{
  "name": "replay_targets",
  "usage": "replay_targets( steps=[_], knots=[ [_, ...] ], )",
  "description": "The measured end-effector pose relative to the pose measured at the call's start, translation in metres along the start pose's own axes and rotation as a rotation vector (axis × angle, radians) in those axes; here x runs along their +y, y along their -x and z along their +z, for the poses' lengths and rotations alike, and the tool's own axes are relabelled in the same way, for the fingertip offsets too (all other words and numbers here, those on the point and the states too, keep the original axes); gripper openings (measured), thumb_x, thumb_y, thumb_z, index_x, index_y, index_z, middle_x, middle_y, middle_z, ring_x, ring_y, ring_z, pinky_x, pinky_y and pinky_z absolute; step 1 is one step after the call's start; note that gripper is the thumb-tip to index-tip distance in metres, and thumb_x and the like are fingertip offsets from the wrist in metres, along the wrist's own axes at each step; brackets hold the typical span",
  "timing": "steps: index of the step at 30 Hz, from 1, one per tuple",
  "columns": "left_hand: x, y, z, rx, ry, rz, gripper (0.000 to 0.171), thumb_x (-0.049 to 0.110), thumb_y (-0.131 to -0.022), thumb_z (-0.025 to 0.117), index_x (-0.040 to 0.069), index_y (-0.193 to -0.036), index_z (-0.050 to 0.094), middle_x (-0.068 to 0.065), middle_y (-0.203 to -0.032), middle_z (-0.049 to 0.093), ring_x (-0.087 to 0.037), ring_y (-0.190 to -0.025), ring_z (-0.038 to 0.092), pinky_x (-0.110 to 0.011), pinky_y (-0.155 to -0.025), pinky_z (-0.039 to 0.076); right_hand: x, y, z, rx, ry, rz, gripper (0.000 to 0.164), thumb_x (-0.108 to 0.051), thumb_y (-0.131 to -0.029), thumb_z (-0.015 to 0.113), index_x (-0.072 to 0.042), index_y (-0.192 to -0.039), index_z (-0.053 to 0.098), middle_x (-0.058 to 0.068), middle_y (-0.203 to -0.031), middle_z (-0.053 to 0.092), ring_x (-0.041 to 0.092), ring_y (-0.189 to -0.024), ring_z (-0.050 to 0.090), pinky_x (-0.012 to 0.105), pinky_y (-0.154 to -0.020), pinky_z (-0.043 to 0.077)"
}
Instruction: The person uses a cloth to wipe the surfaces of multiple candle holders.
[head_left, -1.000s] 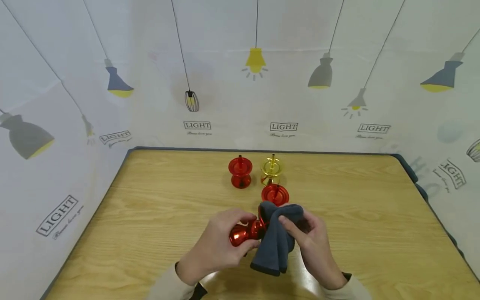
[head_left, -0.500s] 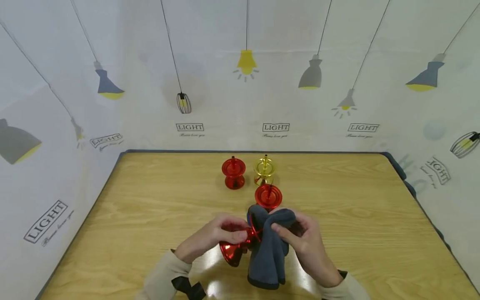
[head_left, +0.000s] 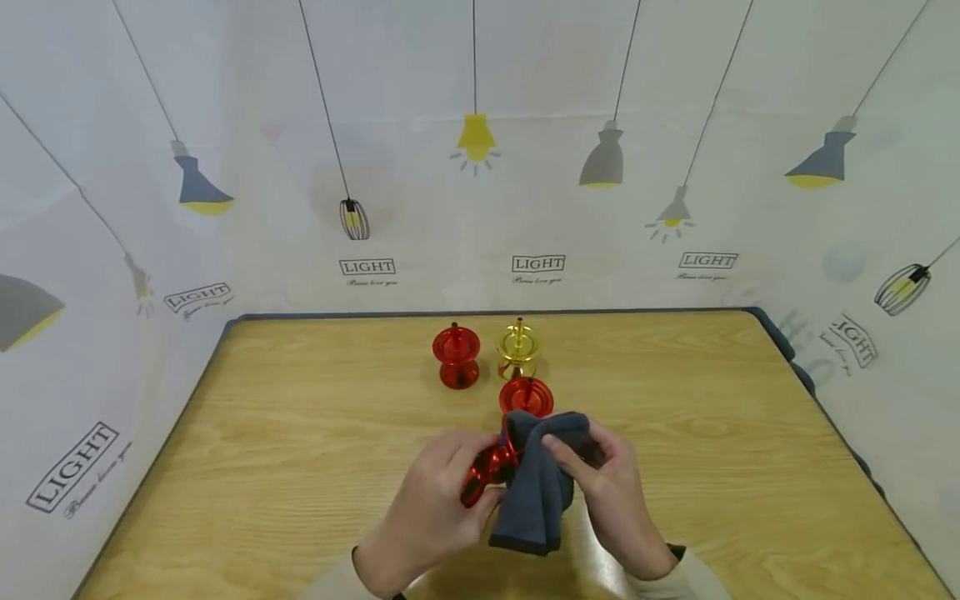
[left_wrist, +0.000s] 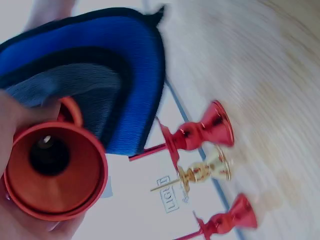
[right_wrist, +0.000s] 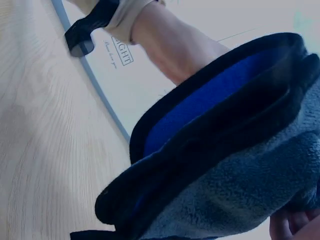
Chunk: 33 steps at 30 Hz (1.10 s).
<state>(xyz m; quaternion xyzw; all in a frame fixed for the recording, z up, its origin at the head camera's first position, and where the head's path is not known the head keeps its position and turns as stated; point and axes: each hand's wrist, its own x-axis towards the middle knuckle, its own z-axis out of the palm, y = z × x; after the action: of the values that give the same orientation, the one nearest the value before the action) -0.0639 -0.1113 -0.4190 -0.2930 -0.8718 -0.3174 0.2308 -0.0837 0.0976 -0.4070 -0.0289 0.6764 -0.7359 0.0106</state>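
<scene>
My left hand [head_left: 435,500] grips a shiny red candle holder [head_left: 491,465] by its stem and base, tilted on its side above the table. In the left wrist view the hollow underside of its base [left_wrist: 82,185] faces the camera. My right hand [head_left: 611,492] pinches a folded grey-blue cloth [head_left: 532,500] with dark edging, which covers the holder's dish end and spike. The cloth's bright blue reverse [left_wrist: 145,75] shows in the left wrist view. In the right wrist view the cloth [right_wrist: 240,190] hides most of the right hand and the holder.
Just beyond the hands stands an upright red candle holder [head_left: 527,402]. Farther back are another red one [head_left: 456,350] and a gold one [head_left: 517,343], side by side. The wooden table [head_left: 300,450] ends at a wall covering [head_left: 420,167] printed with lamps.
The left hand has turned the red candle holder: its base dipped half a second ago and is now raised within the palm. The right hand keeps the cloth at the dish. The head view has shifted slightly.
</scene>
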Motion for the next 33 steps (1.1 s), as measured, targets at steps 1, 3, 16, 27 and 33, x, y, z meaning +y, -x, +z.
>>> replay_targets(
  steps=[1,3,16,27,33],
  knots=[
    [0.002,0.001,0.001,0.03,-0.076,0.016,0.055,0.01,-0.068,0.093,0.003,-0.116,0.068,-0.006,-0.104,0.068,-0.017,-0.093,0.066,-0.034,-0.082,0.059,-0.001,0.0,0.001,0.007,-0.005,0.005,0.022,-0.001,-0.09,0.073,0.009,-0.109,0.069,0.0,-0.093,0.074,0.015,-0.083,0.068,0.026,-0.071,0.055],
    [0.003,0.001,0.002,0.058,-0.154,0.031,0.053,0.012,-0.068,0.093,0.003,-0.115,0.069,-0.007,-0.104,0.067,-0.018,-0.092,0.066,-0.035,-0.081,0.059,-0.003,0.0,0.003,0.016,-0.012,0.013,0.022,0.0,-0.09,0.073,0.009,-0.109,0.069,-0.001,-0.093,0.073,0.015,-0.084,0.068,0.026,-0.072,0.055],
    [-0.033,-0.007,-0.014,-0.611,1.203,-0.467,0.039,0.028,-0.103,0.058,-0.007,-0.115,0.066,0.004,-0.095,0.073,-0.005,-0.085,0.068,-0.023,-0.08,0.056,-0.001,-0.005,-0.011,-0.317,-0.043,-0.165,0.02,0.002,-0.095,0.065,0.007,-0.114,0.066,0.0,-0.108,0.073,0.016,-0.097,0.067,0.028,-0.084,0.055],
    [-0.012,-0.002,-0.014,-0.185,0.517,-0.213,0.03,0.016,-0.089,0.079,0.007,-0.114,0.067,-0.005,-0.106,0.071,-0.008,-0.093,0.067,-0.023,-0.08,0.058,-0.005,-0.002,-0.01,-0.157,0.022,-0.092,0.019,-0.004,-0.094,0.069,0.007,-0.11,0.068,0.001,-0.098,0.073,0.017,-0.088,0.068,0.029,-0.076,0.057],
    [0.005,-0.003,-0.008,0.016,-0.051,0.047,0.048,0.017,-0.071,0.093,0.006,-0.111,0.068,-0.002,-0.1,0.067,-0.011,-0.086,0.066,-0.025,-0.075,0.059,-0.005,-0.003,-0.007,-0.039,-0.014,-0.049,0.019,-0.003,-0.092,0.072,0.007,-0.108,0.069,0.0,-0.093,0.074,0.017,-0.084,0.07,0.028,-0.072,0.058]
  ],
)
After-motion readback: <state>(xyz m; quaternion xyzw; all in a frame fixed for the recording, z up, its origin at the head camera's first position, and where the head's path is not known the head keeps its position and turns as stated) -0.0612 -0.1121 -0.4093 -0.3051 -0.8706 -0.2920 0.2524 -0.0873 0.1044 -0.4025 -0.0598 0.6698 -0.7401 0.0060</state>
